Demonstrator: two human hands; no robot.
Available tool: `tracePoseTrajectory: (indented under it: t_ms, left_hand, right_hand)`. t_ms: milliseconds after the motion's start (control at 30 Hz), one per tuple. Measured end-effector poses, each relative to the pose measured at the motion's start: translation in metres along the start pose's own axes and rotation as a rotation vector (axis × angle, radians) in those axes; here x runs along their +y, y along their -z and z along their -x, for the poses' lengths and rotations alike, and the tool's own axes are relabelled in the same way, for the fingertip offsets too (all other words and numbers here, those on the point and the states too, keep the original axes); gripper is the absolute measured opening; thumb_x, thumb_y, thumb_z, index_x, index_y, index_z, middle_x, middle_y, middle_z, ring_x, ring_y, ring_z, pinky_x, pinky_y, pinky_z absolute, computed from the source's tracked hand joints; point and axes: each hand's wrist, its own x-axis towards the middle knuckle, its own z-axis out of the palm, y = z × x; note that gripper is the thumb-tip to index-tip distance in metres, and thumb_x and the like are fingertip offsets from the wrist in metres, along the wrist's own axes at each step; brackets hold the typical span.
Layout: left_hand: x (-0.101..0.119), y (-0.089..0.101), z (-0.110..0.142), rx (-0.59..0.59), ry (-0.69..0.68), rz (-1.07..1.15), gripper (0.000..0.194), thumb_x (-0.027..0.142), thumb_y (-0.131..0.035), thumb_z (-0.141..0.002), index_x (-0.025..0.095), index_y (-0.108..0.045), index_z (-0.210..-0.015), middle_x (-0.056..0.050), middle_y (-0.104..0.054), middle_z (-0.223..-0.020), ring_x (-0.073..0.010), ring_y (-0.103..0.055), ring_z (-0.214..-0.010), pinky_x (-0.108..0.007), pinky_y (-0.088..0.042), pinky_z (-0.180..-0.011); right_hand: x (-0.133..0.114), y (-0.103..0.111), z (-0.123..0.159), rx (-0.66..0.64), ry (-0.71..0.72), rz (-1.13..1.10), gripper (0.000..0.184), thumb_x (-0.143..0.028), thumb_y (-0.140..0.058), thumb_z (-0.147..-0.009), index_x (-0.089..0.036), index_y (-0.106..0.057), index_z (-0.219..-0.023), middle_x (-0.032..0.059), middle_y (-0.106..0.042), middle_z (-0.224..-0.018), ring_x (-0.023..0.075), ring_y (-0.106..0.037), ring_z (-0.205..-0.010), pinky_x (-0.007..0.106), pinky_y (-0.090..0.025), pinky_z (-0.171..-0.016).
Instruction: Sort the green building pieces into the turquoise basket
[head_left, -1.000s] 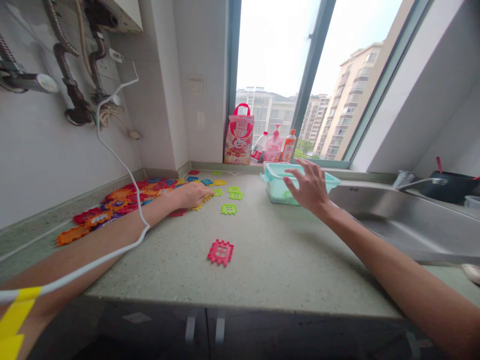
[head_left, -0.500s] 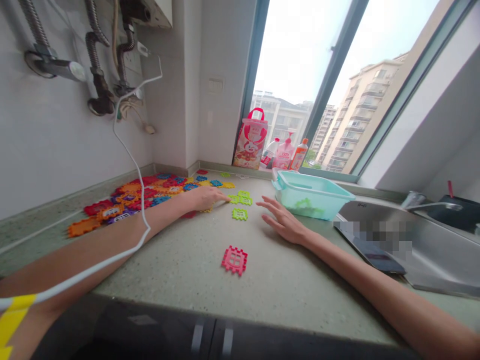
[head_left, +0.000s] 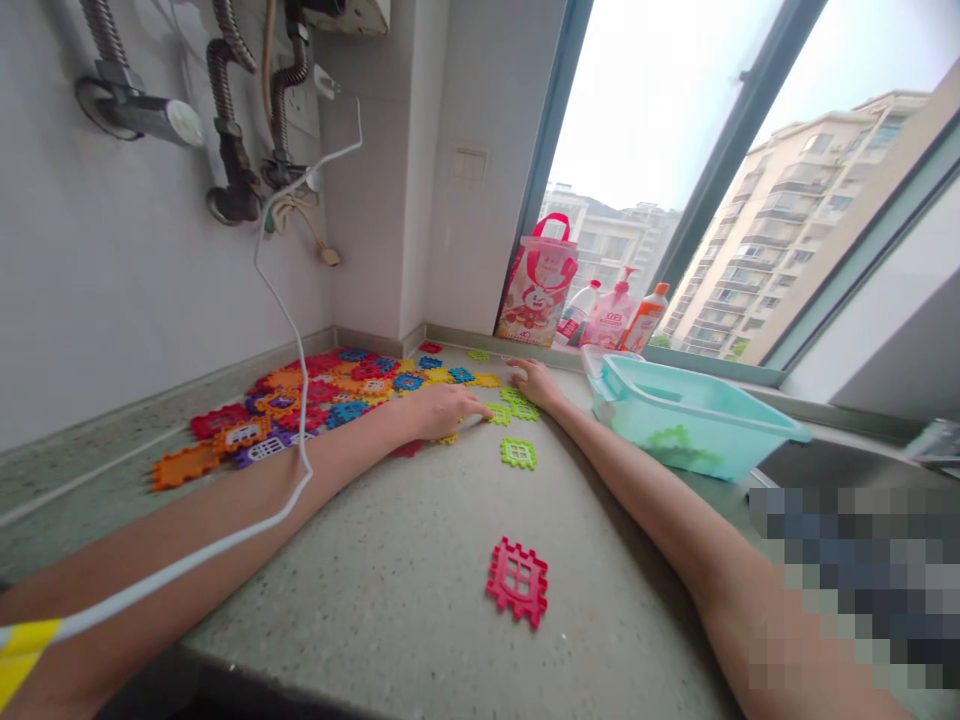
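Note:
My left hand (head_left: 444,410) reaches in over the counter with its index finger stretched out. That fingertip touches the left edge of a small lime-green window-shaped plastic piece (head_left: 498,414); the other fingers are partly curled and hidden. Two more green pieces (head_left: 520,404) lie against it, partly overlapping. Just behind them is my right hand (head_left: 537,382), fingers apart and pointing left, with nothing seen in them. Nearer me lie a separate green window piece (head_left: 519,454) and a pink-red one (head_left: 518,582) with notched edges.
A spread of mixed-colour toothed pieces (head_left: 281,402) covers the counter's back left. A white cable (head_left: 302,400) hangs across my left forearm. To the right stands a turquoise bin (head_left: 675,420) with green pieces inside, beside the sink (head_left: 810,465). Bottles (head_left: 609,315) line the window sill.
My right hand has moved forward and left, from the near right of the green pieces to behind them. My left finger still touches a green piece. The view has shifted left and closer.

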Motion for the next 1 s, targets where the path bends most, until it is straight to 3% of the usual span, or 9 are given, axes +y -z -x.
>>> tracePoseTrajectory:
  t_ms: [200,333,433,600,733,1000]
  left_hand:
    - [0.000,-0.005,0.000,0.057,-0.032,-0.015,0.065,-0.003,-0.062,-0.084,0.027,-0.076,-0.140,-0.006,-0.081,-0.129,-0.0238,-0.075,-0.119,-0.032,-0.058,-0.103]
    - [0.001,-0.005,-0.003,0.058,-0.018,-0.017,0.065,-0.003,-0.063,-0.084,0.028,-0.076,-0.139,-0.005,-0.080,-0.128,-0.0236,-0.074,-0.114,-0.034,-0.058,-0.102]
    - [0.000,-0.004,-0.005,0.061,-0.015,-0.009,0.061,-0.003,-0.063,-0.085,0.028,-0.077,-0.136,-0.006,-0.080,-0.125,-0.0226,-0.074,-0.113,-0.033,-0.057,-0.103]
    - [-0.002,-0.003,-0.007,0.055,0.006,-0.013,0.059,-0.002,-0.061,-0.088,0.028,-0.078,-0.136,-0.006,-0.079,-0.123,-0.0227,-0.074,-0.111,-0.032,-0.059,-0.099]
    - [0.000,0.000,-0.006,0.050,0.032,-0.016,0.055,-0.002,-0.059,-0.088,0.026,-0.080,-0.130,-0.007,-0.081,-0.122,-0.0234,-0.075,-0.112,-0.032,-0.059,-0.099]
    - [0.003,0.007,-0.008,0.039,0.048,-0.067,0.052,-0.001,-0.053,-0.092,0.019,-0.077,-0.134,-0.011,-0.082,-0.122,-0.0260,-0.075,-0.116,-0.034,-0.057,-0.103]
  right_hand:
    - [-0.005,-0.033,-0.058,-0.103,0.018,0.061,0.058,-0.049,-0.064,-0.108,-0.023,-0.062,-0.160,0.0143,-0.062,-0.163,0.0372,-0.056,-0.149,0.050,-0.042,-0.126]
    - [-0.009,-0.042,-0.074,-0.181,0.057,0.075,0.056,-0.043,-0.059,-0.110,-0.024,-0.060,-0.163,0.0124,-0.063,-0.163,0.0366,-0.053,-0.153,0.050,-0.042,-0.126]
    - [-0.009,-0.040,-0.071,-0.171,0.045,0.092,0.053,-0.038,-0.055,-0.111,-0.022,-0.064,-0.160,0.0149,-0.067,-0.158,0.0380,-0.054,-0.152,0.052,-0.042,-0.125]
    - [-0.012,-0.029,-0.049,-0.115,0.013,0.107,0.045,-0.029,-0.052,-0.108,-0.018,-0.078,-0.143,0.0171,-0.073,-0.148,0.0380,-0.060,-0.143,0.051,-0.045,-0.122]
    - [-0.017,-0.016,-0.020,-0.093,0.035,0.075,0.041,-0.022,-0.055,-0.104,-0.018,-0.082,-0.134,0.0138,-0.077,-0.141,0.0324,-0.064,-0.139,0.045,-0.043,-0.126]
    - [-0.020,0.027,0.074,-0.086,0.083,-0.028,0.036,-0.022,-0.060,-0.104,-0.021,-0.082,-0.132,0.0129,-0.077,-0.141,0.0268,-0.073,-0.130,0.040,-0.051,-0.120]
